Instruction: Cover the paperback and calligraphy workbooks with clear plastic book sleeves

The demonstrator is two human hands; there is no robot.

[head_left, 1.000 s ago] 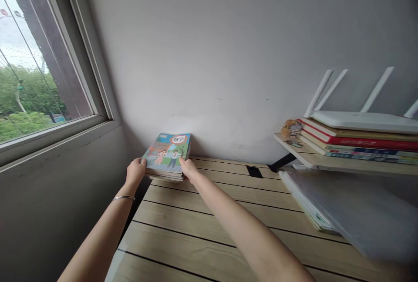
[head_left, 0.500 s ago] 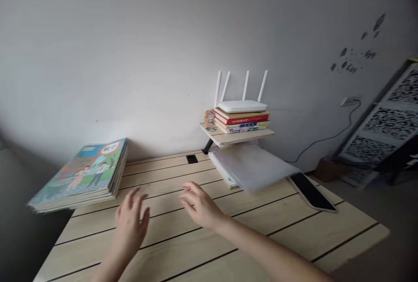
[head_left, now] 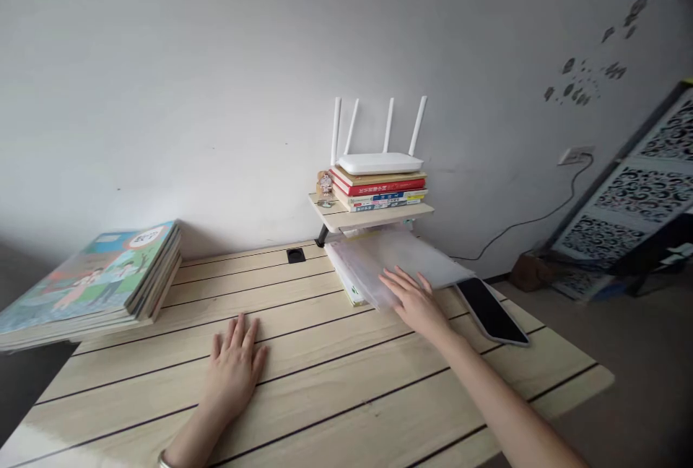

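Observation:
My left hand (head_left: 234,363) lies flat on the slatted wooden desk (head_left: 325,381), fingers spread, with nothing in it. Farther right, my right hand (head_left: 414,302) rests with outstretched fingers on the front edge of a translucent plastic folder (head_left: 401,258). That folder lies on top of some papers or booklets (head_left: 346,276), partly under a small raised shelf (head_left: 373,217). Just right of the folder is a dark-screened tablet or large phone (head_left: 492,311). A stack of textbooks (head_left: 92,280) with an illustrated cover sits left of my left hand, at the desk's left edge.
On the raised shelf, a white router (head_left: 380,163) with upright antennas stands on stacked books (head_left: 379,190), beside a small figurine (head_left: 324,183). A black cable hole (head_left: 295,256) is set near the desk's back. A cord (head_left: 520,223) runs from the wall socket (head_left: 574,156).
My right hand has moved right, from above the desk onto the plastic folder. My left hand has come down flat on the desk. The camera view has shifted slightly right.

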